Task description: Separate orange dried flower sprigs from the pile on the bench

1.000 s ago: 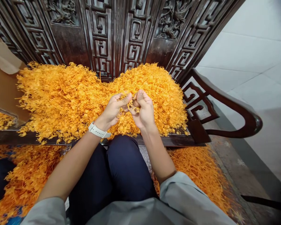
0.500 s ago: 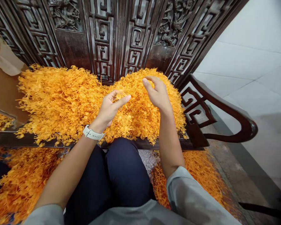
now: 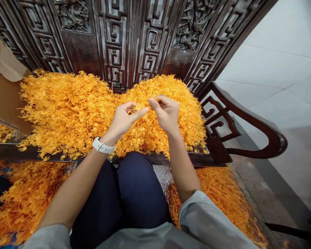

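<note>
My left hand (image 3: 123, 119), with a pale watch band (image 3: 103, 146) on its wrist, is held over the orange pile (image 3: 75, 110) of thin, branching, plastic-looking sprigs. Its fingers are curled and its thumb points right; orange bits show between them, hard to tell from the pile behind. My right hand (image 3: 167, 112) faces it, thumb and forefinger pinched together close to the left thumb tip. Whatever lies in that pinch is too small to make out against the orange. Both hands are above the right-hand mound, near my knees (image 3: 137, 186).
The pile covers a dark wooden bench with a carved backrest (image 3: 84, 52) and a curved armrest (image 3: 272, 138) at right. A brown cardboard piece (image 3: 5, 93) stands at left. More orange strands (image 3: 220, 193) lie on the floor on both sides of my legs.
My right hand has come down and left to meet the left hand, its thumb and forefinger closing from apart to a pinch. The left hand has hardly moved.
</note>
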`<state>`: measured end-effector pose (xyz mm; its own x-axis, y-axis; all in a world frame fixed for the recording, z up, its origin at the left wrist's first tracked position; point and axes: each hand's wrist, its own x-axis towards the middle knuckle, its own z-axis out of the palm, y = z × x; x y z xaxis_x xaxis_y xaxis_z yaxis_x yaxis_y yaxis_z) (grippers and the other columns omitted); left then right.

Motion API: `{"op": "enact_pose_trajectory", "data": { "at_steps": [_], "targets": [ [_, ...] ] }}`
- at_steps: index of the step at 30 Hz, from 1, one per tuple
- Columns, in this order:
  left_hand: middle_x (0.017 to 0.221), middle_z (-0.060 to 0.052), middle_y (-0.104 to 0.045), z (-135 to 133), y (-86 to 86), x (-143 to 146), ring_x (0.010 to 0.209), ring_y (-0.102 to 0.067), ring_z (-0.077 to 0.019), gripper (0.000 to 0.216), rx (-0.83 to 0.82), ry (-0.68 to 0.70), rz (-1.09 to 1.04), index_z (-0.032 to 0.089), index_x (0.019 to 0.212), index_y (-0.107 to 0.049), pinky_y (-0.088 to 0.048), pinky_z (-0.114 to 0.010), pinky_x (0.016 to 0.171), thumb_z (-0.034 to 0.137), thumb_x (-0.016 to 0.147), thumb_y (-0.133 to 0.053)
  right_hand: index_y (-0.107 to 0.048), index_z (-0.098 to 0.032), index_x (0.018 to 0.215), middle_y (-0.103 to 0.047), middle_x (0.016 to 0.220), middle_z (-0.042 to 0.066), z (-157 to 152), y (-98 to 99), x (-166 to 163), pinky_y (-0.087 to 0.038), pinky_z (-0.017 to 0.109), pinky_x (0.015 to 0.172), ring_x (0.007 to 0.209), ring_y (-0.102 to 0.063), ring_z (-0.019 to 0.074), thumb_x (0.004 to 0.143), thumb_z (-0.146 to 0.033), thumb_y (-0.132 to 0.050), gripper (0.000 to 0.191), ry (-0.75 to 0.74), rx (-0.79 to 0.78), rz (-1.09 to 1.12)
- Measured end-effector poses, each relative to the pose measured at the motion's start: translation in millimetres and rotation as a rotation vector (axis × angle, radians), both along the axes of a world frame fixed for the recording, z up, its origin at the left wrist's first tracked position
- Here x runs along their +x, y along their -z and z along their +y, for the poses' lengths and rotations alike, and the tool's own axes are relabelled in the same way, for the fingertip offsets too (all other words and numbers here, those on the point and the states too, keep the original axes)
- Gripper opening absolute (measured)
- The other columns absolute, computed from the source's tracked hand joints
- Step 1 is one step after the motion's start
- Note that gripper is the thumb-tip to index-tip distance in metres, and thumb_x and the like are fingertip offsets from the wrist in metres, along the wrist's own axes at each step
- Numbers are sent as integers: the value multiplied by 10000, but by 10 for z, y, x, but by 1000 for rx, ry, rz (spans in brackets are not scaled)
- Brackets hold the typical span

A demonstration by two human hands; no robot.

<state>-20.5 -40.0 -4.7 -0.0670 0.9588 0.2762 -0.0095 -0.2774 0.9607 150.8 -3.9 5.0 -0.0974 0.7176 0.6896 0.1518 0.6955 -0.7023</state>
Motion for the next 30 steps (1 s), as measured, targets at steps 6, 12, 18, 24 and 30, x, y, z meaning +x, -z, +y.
{"op": "enact_pose_trajectory", "data": {
  "at_steps": [6,12,18,24,30],
  "targets": [
    [789,-25,-651,59,-2,-9,673,-544,-124,382,20,-107,-145,214,839,-721,-424,-259,584,564,788,-864,-618,-231,757,-572,675,-42,63,51,49,-462,270,546,553,-538,94,879,-515,-808,363,-1,-161,319],
    [640,9,-551,120,1,-126,564,-470,-98,317,59,-233,-214,215,745,-646,-357,-238,503,445,910,-791,-510,-252,820,-552,715,-63,121,125,196,-496,218,532,564,-545,74,851,-594,-795,447,5,-330,586],
    [478,39,-364,88,10,-153,452,-335,-87,541,-26,-57,21,200,577,-624,-273,-276,485,580,958,-683,-544,-260,902,-612,801,-47,63,174,157,-515,217,584,622,-575,76,856,-559,-798,394,-140,-430,593],
    [626,9,-563,-27,53,116,585,-485,-111,517,68,156,235,191,679,-643,-378,-286,592,663,866,-745,-570,-263,970,-605,866,-27,-56,169,-79,-547,239,669,709,-628,94,870,-546,-776,363,-239,-507,526],
    [1085,-65,-705,-10,108,220,878,-646,-156,436,182,-69,70,221,1020,-660,-498,-288,773,636,899,-719,-558,-255,941,-631,948,3,-243,214,-281,-579,274,868,866,-653,117,837,-493,-797,353,-227,-521,547]
  ]
}}
